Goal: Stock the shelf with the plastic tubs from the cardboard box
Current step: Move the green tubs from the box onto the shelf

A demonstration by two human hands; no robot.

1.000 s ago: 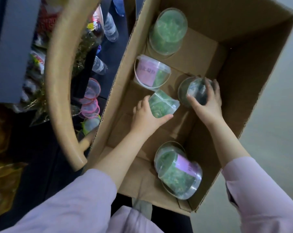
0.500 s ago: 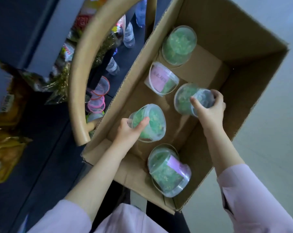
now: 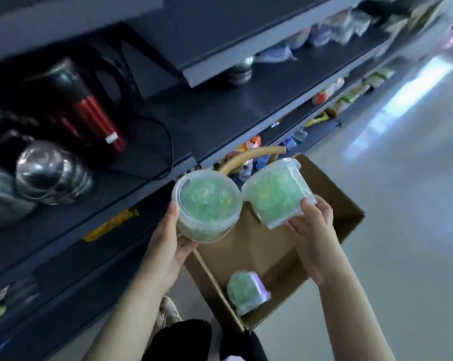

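Left hand (image 3: 168, 246) clasped one tub (image 3: 207, 201); right hand (image 3: 312, 238) clasped second tub (image 3: 277, 194); likely light, stiff, slick; hold by sidewalls.

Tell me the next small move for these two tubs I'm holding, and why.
Probably carry the left tub, gripped by the left hand, forward onto the bare shelf. The right hand holds the right tub too, both above the cardboard box, and that shelf stretch looks free.
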